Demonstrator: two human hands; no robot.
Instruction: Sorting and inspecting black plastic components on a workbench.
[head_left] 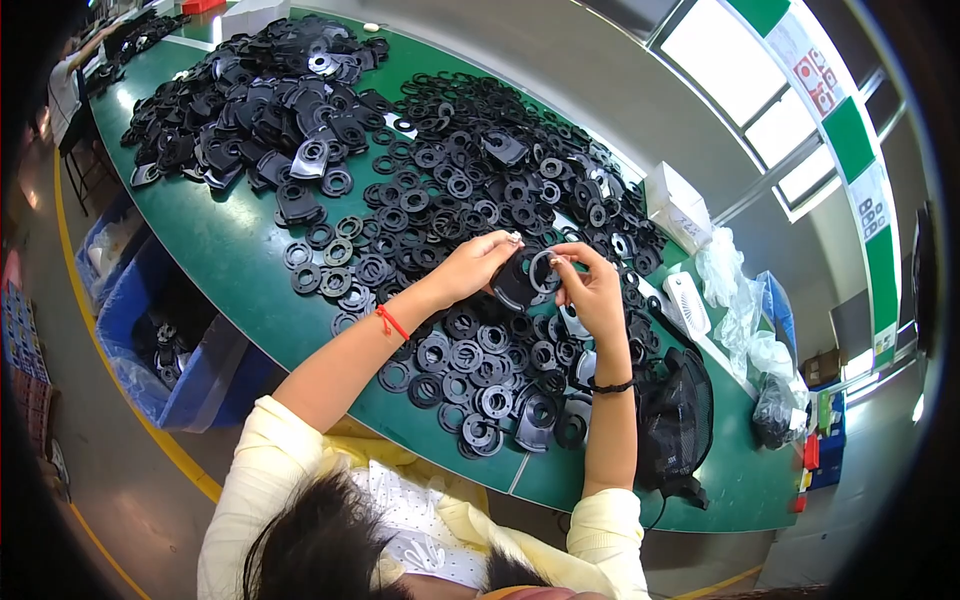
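Above the heap of parts, my left hand (478,264) grips a black plate-shaped part (515,284) with a rounded end. My right hand (592,287) pinches a dark flat ring (544,270) by its edge, held against or just beside the plate; whether they touch I cannot tell. Under and around both hands lie many loose black rings (466,356), some flat, some overlapping. A plate with a ring-shaped opening (537,420) rests near the table's front edge, below my hands.
A large pile of black plates (270,110) covers the far left of the green table (240,290). At right are a black mesh bag (676,415), a white box (677,205), a white slotted device (687,304) and clear plastic bags (735,290). Blue bins (190,375) stand left of the table.
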